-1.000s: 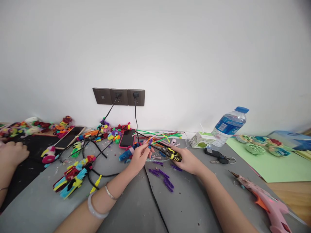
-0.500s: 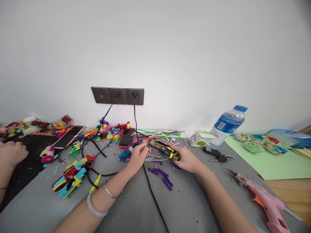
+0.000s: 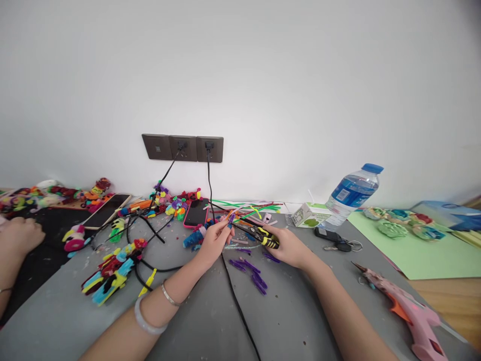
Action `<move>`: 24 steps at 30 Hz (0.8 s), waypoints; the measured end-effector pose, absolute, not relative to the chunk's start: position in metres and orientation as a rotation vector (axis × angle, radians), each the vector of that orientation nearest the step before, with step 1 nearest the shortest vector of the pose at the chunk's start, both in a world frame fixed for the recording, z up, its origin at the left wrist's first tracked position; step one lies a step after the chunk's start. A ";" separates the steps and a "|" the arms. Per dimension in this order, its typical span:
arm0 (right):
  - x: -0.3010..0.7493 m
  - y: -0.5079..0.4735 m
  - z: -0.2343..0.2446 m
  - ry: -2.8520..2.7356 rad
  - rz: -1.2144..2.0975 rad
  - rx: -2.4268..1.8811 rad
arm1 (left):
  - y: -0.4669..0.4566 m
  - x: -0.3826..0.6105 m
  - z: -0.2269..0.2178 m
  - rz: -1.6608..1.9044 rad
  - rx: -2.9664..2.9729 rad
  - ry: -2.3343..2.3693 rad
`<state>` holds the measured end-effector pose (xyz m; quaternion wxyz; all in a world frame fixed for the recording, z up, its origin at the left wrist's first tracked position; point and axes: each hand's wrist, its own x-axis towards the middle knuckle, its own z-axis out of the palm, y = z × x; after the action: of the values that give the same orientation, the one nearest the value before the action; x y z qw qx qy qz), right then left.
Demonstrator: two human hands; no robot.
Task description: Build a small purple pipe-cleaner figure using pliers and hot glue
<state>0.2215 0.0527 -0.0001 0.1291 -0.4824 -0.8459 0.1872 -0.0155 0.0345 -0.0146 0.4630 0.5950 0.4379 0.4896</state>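
My left hand pinches a short purple pipe cleaner upright between thumb and fingers. Close on its right, my right hand is wrapped round the yellow-and-black handles of a pair of pliers. The pliers' jaws point left toward my left fingers; whether they touch the pipe cleaner I cannot tell. Several cut purple pipe cleaner pieces lie on the grey table below the hands. Behind the hands is a bundle of green, pink and yellow pipe cleaners.
A pink glue gun lies at the right, near keys, a drink carton and a water bottle. Black cables cross the table. Pipe-cleaner figures and phones lie left. Another person's hand rests far left.
Hardly anything differs. Both my hands keep their places and their hold on the pipe cleaner and pliers. The other person's hand at far left has shifted slightly to the right.
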 end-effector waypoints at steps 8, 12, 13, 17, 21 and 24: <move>0.222 0.050 -0.001 -2.442 0.528 -1.406 | 0.035 -0.016 -0.015 1.224 1.451 1.033; 0.226 0.048 -0.003 -2.388 0.542 -1.412 | 0.034 -0.016 -0.012 1.294 1.408 1.014; 0.228 0.048 -0.003 -2.365 0.550 -1.409 | 0.034 -0.016 -0.011 1.307 1.402 1.011; 0.234 0.045 -0.002 -2.294 0.574 -1.383 | 0.034 -0.016 -0.011 1.319 1.404 1.009; 0.235 0.045 -0.003 -2.305 0.552 -1.404 | 0.034 -0.017 -0.013 1.293 1.412 1.004; 0.232 0.045 -0.006 -2.349 0.502 -1.435 | 0.034 -0.017 -0.013 1.276 1.427 0.981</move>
<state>0.2325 0.0449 -0.0060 0.1708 -0.5052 -0.8273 0.1768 -0.0170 0.0343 -0.0134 0.4750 0.5838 0.4012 0.5221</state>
